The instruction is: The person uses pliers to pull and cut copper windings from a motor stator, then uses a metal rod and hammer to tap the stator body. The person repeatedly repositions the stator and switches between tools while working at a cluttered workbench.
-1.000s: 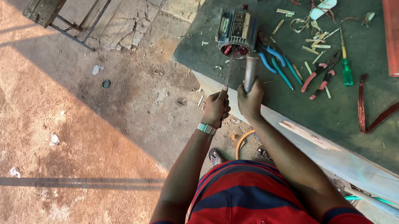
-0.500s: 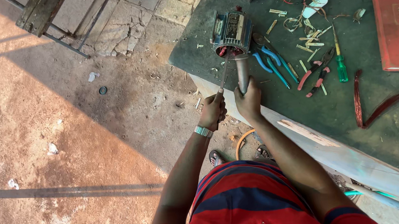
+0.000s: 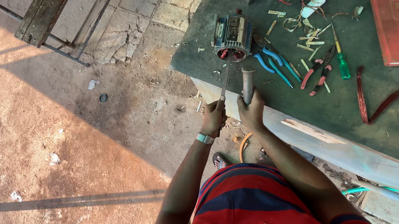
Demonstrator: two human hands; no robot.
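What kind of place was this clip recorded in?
Probably an outdoor repair workshop. An opened electric motor sits on a green workbench strewn with pliers and a screwdriver, above bare sunlit dirt ground.

Motor [image 3: 232, 35] on workbench [image 3: 345, 109] corner; pliers [image 3: 274, 65] right of it; screwdriver [image 3: 340, 54] farther right.

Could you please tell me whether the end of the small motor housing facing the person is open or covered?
Open: the motor housing has no end cover on that side, showing reddish windings inside.
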